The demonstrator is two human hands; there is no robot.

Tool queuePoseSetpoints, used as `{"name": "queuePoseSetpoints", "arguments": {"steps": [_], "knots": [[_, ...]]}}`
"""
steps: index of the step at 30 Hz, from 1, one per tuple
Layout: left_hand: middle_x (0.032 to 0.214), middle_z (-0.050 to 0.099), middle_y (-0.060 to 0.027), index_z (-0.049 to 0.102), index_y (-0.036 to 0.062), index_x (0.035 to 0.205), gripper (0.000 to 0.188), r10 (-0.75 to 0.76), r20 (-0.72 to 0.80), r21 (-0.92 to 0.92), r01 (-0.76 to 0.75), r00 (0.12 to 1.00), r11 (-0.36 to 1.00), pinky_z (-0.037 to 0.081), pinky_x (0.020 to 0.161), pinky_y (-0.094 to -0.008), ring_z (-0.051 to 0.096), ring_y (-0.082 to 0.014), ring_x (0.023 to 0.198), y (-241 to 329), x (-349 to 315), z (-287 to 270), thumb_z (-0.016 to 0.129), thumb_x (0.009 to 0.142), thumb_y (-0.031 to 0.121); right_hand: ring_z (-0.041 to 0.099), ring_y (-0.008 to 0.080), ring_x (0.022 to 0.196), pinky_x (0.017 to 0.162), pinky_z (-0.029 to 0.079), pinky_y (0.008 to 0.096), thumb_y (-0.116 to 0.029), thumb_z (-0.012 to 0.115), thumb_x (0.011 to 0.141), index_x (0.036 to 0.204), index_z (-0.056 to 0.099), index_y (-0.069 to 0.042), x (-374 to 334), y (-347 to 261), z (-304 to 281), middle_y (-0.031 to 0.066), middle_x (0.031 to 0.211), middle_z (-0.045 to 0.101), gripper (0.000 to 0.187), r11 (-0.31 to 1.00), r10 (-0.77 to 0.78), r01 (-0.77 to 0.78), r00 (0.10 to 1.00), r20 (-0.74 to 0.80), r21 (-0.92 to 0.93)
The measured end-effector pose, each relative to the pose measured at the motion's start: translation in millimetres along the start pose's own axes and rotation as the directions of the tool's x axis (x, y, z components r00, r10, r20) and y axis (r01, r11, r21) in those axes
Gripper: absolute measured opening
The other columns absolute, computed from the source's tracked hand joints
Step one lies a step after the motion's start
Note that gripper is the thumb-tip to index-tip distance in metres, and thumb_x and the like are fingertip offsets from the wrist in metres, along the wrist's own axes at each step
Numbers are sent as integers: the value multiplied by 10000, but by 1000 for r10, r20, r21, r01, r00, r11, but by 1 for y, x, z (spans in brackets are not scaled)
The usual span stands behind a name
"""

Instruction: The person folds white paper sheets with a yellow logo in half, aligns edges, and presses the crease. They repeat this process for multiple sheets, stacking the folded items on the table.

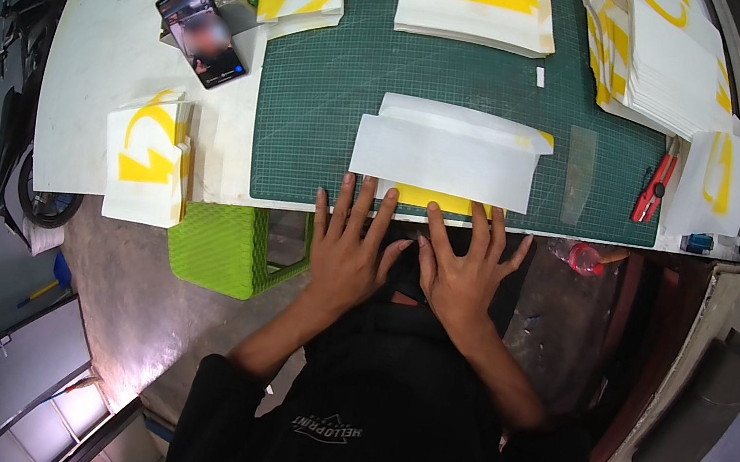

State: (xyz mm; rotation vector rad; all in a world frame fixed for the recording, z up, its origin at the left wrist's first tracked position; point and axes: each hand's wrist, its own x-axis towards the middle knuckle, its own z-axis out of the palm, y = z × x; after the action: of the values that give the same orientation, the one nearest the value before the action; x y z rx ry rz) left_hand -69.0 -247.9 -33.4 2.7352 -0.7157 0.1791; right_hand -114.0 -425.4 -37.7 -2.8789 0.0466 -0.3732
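Observation:
A white paper sheet with yellow print (447,160), folded into a long flat shape, lies at the near edge of a green cutting mat (329,125). A yellow strip shows along its near side. My left hand (352,238) rests with fingers stretched out, the tips at the paper's near left edge. On the other side of the middle, my right hand (463,262) has its fingers spread, with some tips on the yellow strip and the paper's near edge. Neither hand grips anything.
Stacks of yellow-printed white paper (471,21) lie at the back, with another pile (678,58) at the far right. A red cutter knife (657,188) lies right. A phone (202,33) leans on a box at left. A green stool (218,249) stands below the table's edge.

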Motion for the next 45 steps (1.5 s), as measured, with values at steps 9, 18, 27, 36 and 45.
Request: {"name": "queuePoseSetpoints", "arguments": {"steps": [9,18,27,36,45], "knots": [[1628,394,-231,506,92,1529,720,2,16,12,-2,1000,1000,210,1208,-681,321,-455,1529,-2,-2,2,748,930,409,364,391,1491,1179,77,740,-391,745,924,1387,668,-317,-15,51,-12,183,1551,461,475,991,102,-108,992,-76,-84],[1633,282,-347,490,146,1554,802,7,54,96,-12,999,995,185,1192,-724,232,-510,1546,30,8,-5,728,903,549,389,397,1474,1184,103,724,-362,754,922,1380,674,-238,-18,58,-15,218,1524,472,481,993,92,-98,992,-91,-59],[1600,332,-364,431,-19,1543,889,116,80,-73,-111,990,991,321,1202,-596,340,-510,1498,35,14,8,723,908,530,496,374,1351,1177,189,664,-276,778,891,1344,670,-142,8,79,-35,181,1379,566,485,988,74,-56,990,-121,147],[1589,349,-369,474,-10,1522,838,131,85,-66,-125,988,990,332,1191,-602,358,-520,1484,38,18,7,703,921,527,600,289,1107,1014,377,464,-198,872,697,1290,652,-49,149,117,-14,111,1173,646,649,974,-150,196,933,-326,114],[1587,339,-385,482,-34,1507,808,102,91,-100,-93,991,991,317,1192,-612,345,-526,1490,40,16,7,692,942,503,606,327,1074,935,427,493,-302,877,810,1103,633,5,85,138,-49,164,1103,636,490,864,463,-441,886,-36,244]]}}
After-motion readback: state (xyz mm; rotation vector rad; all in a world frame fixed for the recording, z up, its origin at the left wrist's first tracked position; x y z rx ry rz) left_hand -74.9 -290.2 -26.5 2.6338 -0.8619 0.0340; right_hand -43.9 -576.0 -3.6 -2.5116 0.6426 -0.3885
